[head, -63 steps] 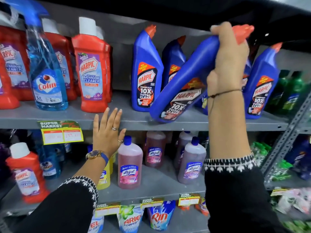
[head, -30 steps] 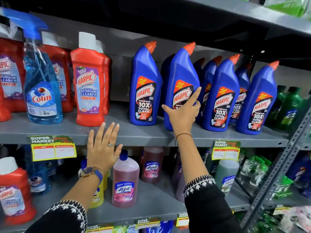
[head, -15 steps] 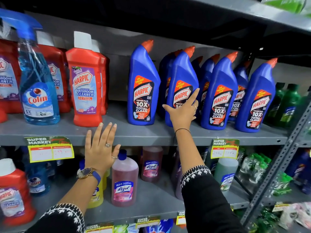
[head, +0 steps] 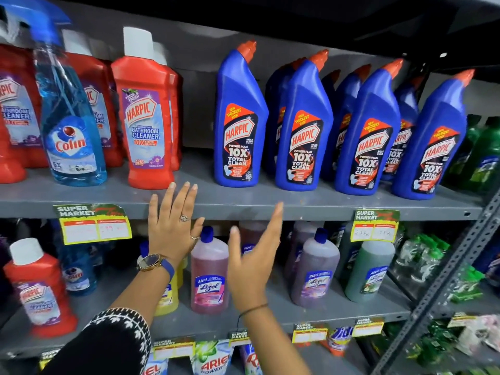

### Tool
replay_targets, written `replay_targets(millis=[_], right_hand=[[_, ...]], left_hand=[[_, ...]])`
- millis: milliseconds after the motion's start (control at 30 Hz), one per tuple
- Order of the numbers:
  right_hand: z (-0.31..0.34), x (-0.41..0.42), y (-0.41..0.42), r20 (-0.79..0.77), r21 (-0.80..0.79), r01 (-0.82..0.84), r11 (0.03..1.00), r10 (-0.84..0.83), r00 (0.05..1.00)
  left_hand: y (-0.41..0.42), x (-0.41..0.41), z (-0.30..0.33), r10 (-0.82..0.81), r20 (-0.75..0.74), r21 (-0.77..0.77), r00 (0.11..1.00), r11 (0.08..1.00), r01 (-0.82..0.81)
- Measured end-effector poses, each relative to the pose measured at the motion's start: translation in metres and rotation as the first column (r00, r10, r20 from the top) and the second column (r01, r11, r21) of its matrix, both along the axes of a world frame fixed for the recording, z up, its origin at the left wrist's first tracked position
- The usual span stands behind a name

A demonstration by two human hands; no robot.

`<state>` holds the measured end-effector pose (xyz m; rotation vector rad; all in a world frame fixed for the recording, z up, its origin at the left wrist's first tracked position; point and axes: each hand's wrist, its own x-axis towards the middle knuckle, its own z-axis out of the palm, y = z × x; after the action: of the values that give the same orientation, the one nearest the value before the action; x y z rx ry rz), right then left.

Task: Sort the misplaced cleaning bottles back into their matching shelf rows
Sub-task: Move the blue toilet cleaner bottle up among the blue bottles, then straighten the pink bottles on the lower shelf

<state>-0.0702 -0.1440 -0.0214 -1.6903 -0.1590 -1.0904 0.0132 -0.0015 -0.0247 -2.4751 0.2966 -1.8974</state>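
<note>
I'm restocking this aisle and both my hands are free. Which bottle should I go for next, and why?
Probably reach the left hand up to the blue Colin spray bottle. It stands among red Harpic bathroom cleaner bottles on the upper shelf, while other Colin bottles sit on the shelf below.

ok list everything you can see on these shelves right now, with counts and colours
blue Harpic bottles: four in front, more behind, blue with orange caps, upper shelf right
red Harpic bathroom cleaner: several, red with white caps, upper shelf left
Colin spray bottle: one, clear blue, standing among the red bottles on the upper shelf
stray red Harpic bottle: one, lower shelf far left
pink Lizol bottle: one, lower shelf centre
purple Lizol bottle: one in front, lower shelf
green Lizol bottle: one, lower shelf right
yellow bottle: one, behind the left wrist
price tags: two, yellow-green, upper shelf edge
hands: left hand open on the shelf edge, right hand open, holding nothing
</note>
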Motion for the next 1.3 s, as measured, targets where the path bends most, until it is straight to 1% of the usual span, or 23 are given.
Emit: replay_targets(millis=[67, 133, 200, 267, 300, 367, 433, 567, 633, 700, 833, 933, 1000, 1200, 1300], right_hand=[[-0.03, 0.0, 0.017, -0.115, -0.001, -0.1, 0.995, 0.1, 0.988], [-0.054, 0.011, 0.028, -0.297, 0.018, -0.162, 0.987, 0.16, 0.941], [-0.07, 0.029, 0.037, -0.485, -0.044, -0.14, 0.989, 0.101, 0.868], [-0.078, 0.045, 0.045, -0.643, -0.071, -0.11, 0.991, 0.039, 0.765], [-0.081, 0.051, 0.049, -0.692, -0.051, -0.107, 0.993, 0.042, 0.721], [-0.086, 0.06, 0.061, -0.736, 0.001, -0.098, 0.995, 0.067, 0.674], [-0.09, 0.065, 0.073, -0.75, 0.03, -0.064, 0.998, 0.064, 0.658], [-0.096, 0.074, 0.083, -0.773, -0.043, 0.056, 0.997, -0.069, 0.631], [-0.102, 0.078, 0.08, -0.776, -0.056, 0.101, 0.993, -0.107, 0.622], [-0.107, 0.08, 0.077, -0.763, -0.045, 0.119, 0.992, -0.111, 0.637], [-0.111, 0.081, 0.074, -0.685, -0.07, 0.162, 0.984, -0.166, 0.709], [-0.112, 0.083, 0.066, -0.638, -0.034, 0.217, 0.976, -0.188, 0.747], [-0.112, 0.087, 0.053, -0.626, -0.019, 0.25, 0.968, -0.206, 0.752], [-0.113, 0.098, 0.005, -0.59, -0.051, 0.359, 0.932, -0.318, 0.742], [-0.115, 0.102, -0.016, -0.566, -0.09, 0.363, 0.927, -0.348, 0.748]], left_hand=[[0.0, 0.001, -0.001, 0.001, 0.005, -0.002, 1.0, 1.0, -0.001], [0.0, 0.001, -0.002, -0.009, 0.0, -0.009, 1.0, 1.0, 0.009], [0.0, 0.002, -0.002, -0.003, 0.003, -0.006, 1.0, 1.0, 0.003], [0.001, 0.003, -0.003, 0.001, 0.01, -0.006, 1.0, 1.0, -0.001], [0.001, 0.003, -0.003, 0.001, 0.015, -0.008, 1.0, 1.0, -0.001], [0.001, 0.004, -0.004, 0.002, 0.021, -0.005, 1.0, 1.0, -0.002], [0.002, 0.005, -0.005, -0.003, 0.022, 0.006, 1.0, 1.0, 0.003], [0.003, 0.005, -0.006, -0.014, 0.03, 0.018, 0.999, 1.0, 0.013], [0.003, 0.005, -0.005, -0.028, 0.031, 0.018, 0.999, 0.999, 0.027], [0.003, 0.005, -0.006, -0.037, 0.029, 0.022, 0.999, 0.999, 0.037], [0.004, 0.006, -0.007, -0.05, 0.036, 0.023, 0.998, 0.999, 0.049], [0.004, 0.006, -0.007, -0.068, 0.031, 0.021, 0.997, 0.998, 0.067], [0.004, 0.007, -0.007, -0.062, 0.032, 0.033, 0.998, 0.998, 0.061], [0.005, 0.009, -0.008, -0.047, 0.055, 0.042, 0.997, 0.998, 0.045], [0.004, 0.008, -0.008, -0.045, 0.045, 0.042, 0.998, 0.998, 0.043]])
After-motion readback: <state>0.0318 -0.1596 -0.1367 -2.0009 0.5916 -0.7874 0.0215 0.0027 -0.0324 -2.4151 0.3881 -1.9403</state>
